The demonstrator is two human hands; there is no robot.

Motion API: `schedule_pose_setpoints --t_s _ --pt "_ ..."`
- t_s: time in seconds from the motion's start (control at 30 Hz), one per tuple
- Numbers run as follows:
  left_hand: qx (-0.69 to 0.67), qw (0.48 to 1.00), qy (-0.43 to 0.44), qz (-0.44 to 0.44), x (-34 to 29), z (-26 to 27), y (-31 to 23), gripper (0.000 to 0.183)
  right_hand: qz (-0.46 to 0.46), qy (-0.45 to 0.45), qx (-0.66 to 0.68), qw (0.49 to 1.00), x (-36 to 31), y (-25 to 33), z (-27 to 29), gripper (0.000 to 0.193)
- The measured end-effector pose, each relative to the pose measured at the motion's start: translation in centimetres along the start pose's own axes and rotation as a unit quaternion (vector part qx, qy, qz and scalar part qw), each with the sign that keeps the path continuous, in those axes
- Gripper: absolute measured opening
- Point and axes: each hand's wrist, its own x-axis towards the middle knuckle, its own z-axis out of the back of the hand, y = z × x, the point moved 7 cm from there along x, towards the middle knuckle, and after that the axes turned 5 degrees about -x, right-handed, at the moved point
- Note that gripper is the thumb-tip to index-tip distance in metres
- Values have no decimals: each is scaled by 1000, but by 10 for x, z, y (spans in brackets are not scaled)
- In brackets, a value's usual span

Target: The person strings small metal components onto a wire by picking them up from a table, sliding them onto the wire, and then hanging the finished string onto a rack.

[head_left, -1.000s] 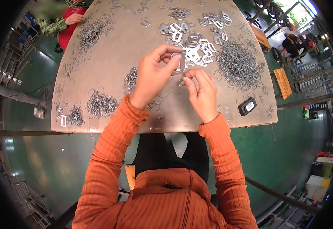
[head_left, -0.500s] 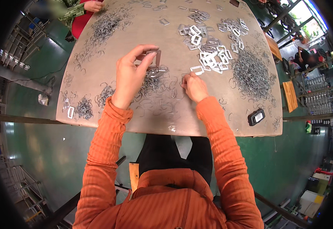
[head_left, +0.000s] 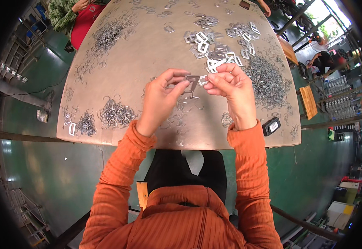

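My left hand [head_left: 164, 93] pinches a rectangular metal frame [head_left: 193, 86] between thumb and fingertips, above the near middle of the table. My right hand [head_left: 232, 89] is closed on a small bright metal piece [head_left: 202, 80] that meets or overlaps the frame's upper right side; fingers hide much of it. Below and around my hands lie loose bent wire hooks [head_left: 176, 121] on the tabletop. Just beyond my right hand is a heap of flat silver rectangular frames [head_left: 220, 52].
A dense pile of wire hooks [head_left: 268, 83] lies to the right, with a black box-shaped device [head_left: 271, 126] near the front edge. More hooks [head_left: 116, 114] are heaped at left. Another person in a green patterned sleeve [head_left: 62, 12] sits at the far left; another person's hand [head_left: 265, 7] shows far right.
My right hand has lifted from the table and come up beside the frame, now with a bright metal piece in its fingers. My left hand has moved right and nearer, still pinching the frame.
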Motion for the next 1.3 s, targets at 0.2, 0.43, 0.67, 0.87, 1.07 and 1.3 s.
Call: schedule_pose_setpoints --t_s 0.2,0.43,0.67,0.87,1.07,1.3 --pt "-47 999 17 -1 -4 -33 -9 13 32 -35 -24 999 -10 16 13 20" --pt "8 999 10 -46 -2 -51 -16 11 30 -65 -21 997 -19 25 30 17" --pt "17 999 27 -41 4 -68 -15 11 27 -63 -1 998 -15 28 42 15" --pt "37 994 57 -84 17 -82 -16 12 87 -89 -8 992 -17 43 55 16" --pt "300 940 74 -143 57 -68 69 22 156 -111 -34 981 -41 63 62 16" --pt "543 812 153 -151 57 -99 142 34 161 -92 -39 982 -70 72 59 16"
